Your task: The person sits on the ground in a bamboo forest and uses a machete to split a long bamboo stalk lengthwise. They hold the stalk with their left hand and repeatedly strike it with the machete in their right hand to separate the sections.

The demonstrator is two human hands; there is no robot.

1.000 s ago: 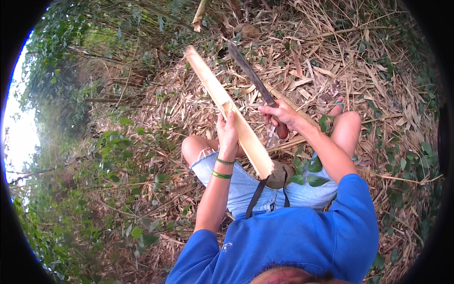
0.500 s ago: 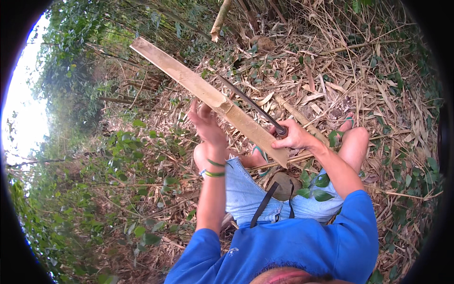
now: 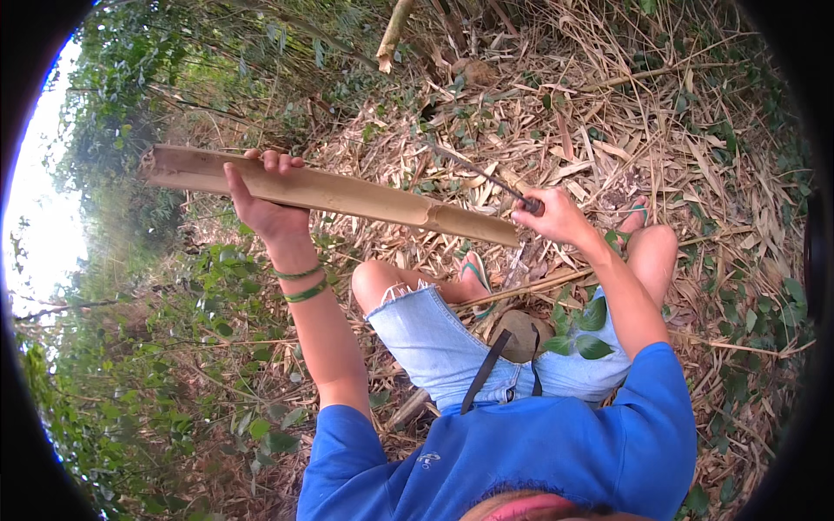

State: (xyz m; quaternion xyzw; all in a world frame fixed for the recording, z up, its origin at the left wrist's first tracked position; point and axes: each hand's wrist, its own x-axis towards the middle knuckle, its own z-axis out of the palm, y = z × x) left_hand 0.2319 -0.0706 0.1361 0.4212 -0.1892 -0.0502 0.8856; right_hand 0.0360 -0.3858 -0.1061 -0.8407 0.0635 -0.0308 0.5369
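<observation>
My left hand [image 3: 271,208] grips a long split piece of bamboo [image 3: 365,193] toward its far left end, fingers over the upper edge and thumb on the near side. The hollow inner face with a node shows. Raised above my legs, the piece slants down to the right. In my right hand [image 3: 560,217] is the dark handle of a long knife [image 3: 486,175]. Its thin blade points up and left, beyond the bamboo and apart from it. The bamboo's right end lies close to the right hand; whether they touch I cannot tell.
Dry bamboo leaves [image 3: 599,165] cover the ground. A cut bamboo stem [image 3: 395,36] juts in at the top. A brown rounded object [image 3: 521,336] sits between my legs, beside a black strap [image 3: 486,369]. Leafy shrubs [image 3: 226,313] grow on the left.
My left hand has moved up and left and closed around the bamboo. The piece has shifted left and tilted flatter. The right hand has left its end and moved slightly up and right with the knife.
</observation>
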